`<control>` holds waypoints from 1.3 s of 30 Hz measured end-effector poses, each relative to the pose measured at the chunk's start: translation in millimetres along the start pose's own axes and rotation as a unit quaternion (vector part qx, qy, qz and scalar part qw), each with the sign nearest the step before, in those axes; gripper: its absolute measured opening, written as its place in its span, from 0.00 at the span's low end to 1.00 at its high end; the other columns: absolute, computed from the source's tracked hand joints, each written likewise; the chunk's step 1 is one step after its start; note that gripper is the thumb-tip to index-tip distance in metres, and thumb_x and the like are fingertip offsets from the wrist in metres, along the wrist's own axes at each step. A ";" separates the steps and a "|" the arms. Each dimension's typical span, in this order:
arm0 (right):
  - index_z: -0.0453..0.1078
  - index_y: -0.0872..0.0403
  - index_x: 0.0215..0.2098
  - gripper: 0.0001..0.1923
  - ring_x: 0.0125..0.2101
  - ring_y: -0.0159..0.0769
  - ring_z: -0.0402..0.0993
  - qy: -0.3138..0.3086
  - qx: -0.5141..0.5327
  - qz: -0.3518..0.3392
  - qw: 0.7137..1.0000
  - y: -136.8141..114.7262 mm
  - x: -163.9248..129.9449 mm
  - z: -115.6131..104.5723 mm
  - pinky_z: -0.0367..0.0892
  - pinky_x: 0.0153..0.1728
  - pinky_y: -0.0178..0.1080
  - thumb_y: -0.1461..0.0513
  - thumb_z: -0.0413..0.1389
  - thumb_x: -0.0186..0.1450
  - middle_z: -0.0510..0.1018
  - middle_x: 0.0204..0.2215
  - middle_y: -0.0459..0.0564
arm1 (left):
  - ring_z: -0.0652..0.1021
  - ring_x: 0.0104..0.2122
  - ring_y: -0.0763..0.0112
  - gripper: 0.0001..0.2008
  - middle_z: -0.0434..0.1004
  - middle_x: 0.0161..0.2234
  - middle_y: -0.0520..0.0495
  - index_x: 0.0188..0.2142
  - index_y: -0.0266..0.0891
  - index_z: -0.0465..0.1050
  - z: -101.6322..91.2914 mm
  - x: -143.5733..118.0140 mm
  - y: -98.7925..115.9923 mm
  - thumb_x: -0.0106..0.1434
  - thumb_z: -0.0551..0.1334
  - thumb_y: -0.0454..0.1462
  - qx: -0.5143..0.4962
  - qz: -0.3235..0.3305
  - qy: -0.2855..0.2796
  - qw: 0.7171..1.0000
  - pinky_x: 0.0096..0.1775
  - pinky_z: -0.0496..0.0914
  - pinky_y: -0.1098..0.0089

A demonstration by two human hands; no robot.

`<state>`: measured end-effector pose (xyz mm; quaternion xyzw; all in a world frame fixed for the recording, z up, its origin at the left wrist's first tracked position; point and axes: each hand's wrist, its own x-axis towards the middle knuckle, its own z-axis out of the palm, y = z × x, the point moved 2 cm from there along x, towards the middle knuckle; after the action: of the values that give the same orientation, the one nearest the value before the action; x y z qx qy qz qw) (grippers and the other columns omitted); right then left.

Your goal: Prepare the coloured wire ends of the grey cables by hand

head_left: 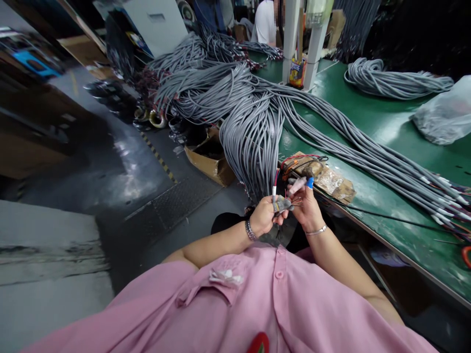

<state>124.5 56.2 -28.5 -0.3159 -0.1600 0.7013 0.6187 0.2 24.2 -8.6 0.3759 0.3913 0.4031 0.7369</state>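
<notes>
My left hand (265, 215) is closed, its thumb in a grey finger cover pressing against the fingers. A grey cable (274, 194) with a white end band and red and dark wires stands up from this grip. Just to the right, my right hand (308, 211) is bent inward with fingertips close to the left thumb. It wears a blue finger cover and a pale one. Between the hands, thin wires (295, 201) fan out and appear pinched by the right fingers; the exact contact is too small to make out.
A large pile of grey cables (253, 122) drapes over the edge of the green table (386, 117). A taped brown block (327, 179) lies near my right hand. An open cardboard box (213, 164) stands on the floor. A plastic bag (447, 115) sits at the right.
</notes>
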 end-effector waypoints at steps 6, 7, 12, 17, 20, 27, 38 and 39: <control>0.71 0.52 0.32 0.20 0.25 0.29 0.70 -0.023 -0.023 0.025 0.999 -6.8 -7.7 -1.8 0.67 0.26 0.33 0.44 0.58 0.59 0.77 0.29 0.45 | 0.68 0.11 0.79 0.13 0.72 0.18 0.50 0.26 0.34 0.70 1.6 -11.0 3.2 0.53 0.65 0.42 0.009 0.018 0.013 1.000 0.14 0.49 0.77; 0.71 0.52 0.32 0.18 0.25 0.28 0.69 -0.023 -0.028 0.013 0.999 -8.4 -8.4 -0.4 0.66 0.25 0.32 0.46 0.60 0.59 0.76 0.28 0.45 | 0.68 0.11 0.80 0.12 0.72 0.18 0.51 0.27 0.34 0.70 2.1 -11.7 4.1 0.53 0.65 0.42 0.000 0.022 0.019 1.000 0.14 0.49 0.77; 0.73 0.54 0.32 0.16 0.23 0.28 0.66 -0.004 -0.064 -0.045 0.997 -11.1 -8.4 4.0 0.64 0.23 0.31 0.49 0.60 0.60 0.76 0.27 0.45 | 0.68 0.11 0.80 0.13 0.72 0.18 0.51 0.27 0.34 0.69 4.3 -10.7 6.8 0.52 0.65 0.43 -0.027 0.030 0.045 0.998 0.14 0.50 0.77; 0.73 0.54 0.29 0.23 0.23 0.29 0.67 0.013 -0.136 -0.100 0.986 -9.9 -4.8 -0.1 0.64 0.24 0.32 0.42 0.55 0.60 0.77 0.26 0.47 | 0.68 0.12 0.79 0.12 0.73 0.18 0.51 0.27 0.34 0.69 5.0 -6.8 3.5 0.52 0.66 0.42 -0.030 0.032 0.038 0.998 0.14 0.50 0.77; 0.73 0.53 0.29 0.22 0.22 0.28 0.67 -0.004 -0.094 -0.053 0.994 -7.4 -0.4 -0.5 0.65 0.23 0.32 0.43 0.59 0.57 0.76 0.26 0.46 | 0.68 0.12 0.79 0.13 0.73 0.19 0.51 0.27 0.34 0.69 5.0 -4.2 0.7 0.52 0.67 0.42 -0.027 0.027 0.038 0.999 0.14 0.50 0.77; 0.72 0.53 0.29 0.17 0.23 0.28 0.68 0.013 -0.027 -0.043 0.999 -4.5 5.1 0.8 0.65 0.23 0.32 0.48 0.63 0.56 0.76 0.26 0.45 | 0.68 0.12 0.79 0.14 0.72 0.18 0.51 0.27 0.35 0.69 5.2 -0.9 -0.9 0.52 0.66 0.44 -0.015 0.015 0.047 0.999 0.14 0.49 0.77; 0.72 0.52 0.34 0.18 0.24 0.29 0.68 -0.029 -0.020 0.010 0.999 -8.9 -7.2 0.1 0.66 0.25 0.32 0.46 0.58 0.59 0.76 0.29 0.45 | 0.69 0.12 0.79 0.13 0.73 0.19 0.51 0.29 0.34 0.70 3.0 -14.0 -0.5 0.53 0.66 0.43 -0.032 0.032 0.047 0.998 0.14 0.50 0.77; 0.73 0.52 0.35 0.16 0.24 0.28 0.68 -0.026 -0.031 0.003 0.999 -9.8 -7.9 -0.3 0.66 0.25 0.32 0.48 0.60 0.59 0.76 0.29 0.45 | 0.69 0.13 0.79 0.13 0.73 0.20 0.51 0.30 0.34 0.70 2.9 -14.6 -0.5 0.53 0.66 0.43 -0.041 0.035 0.054 0.997 0.15 0.51 0.77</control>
<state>132.5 50.4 -20.8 -0.3170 -0.1968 0.7060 0.6019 -2.4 10.3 -3.8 0.3369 0.4001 0.4642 0.7148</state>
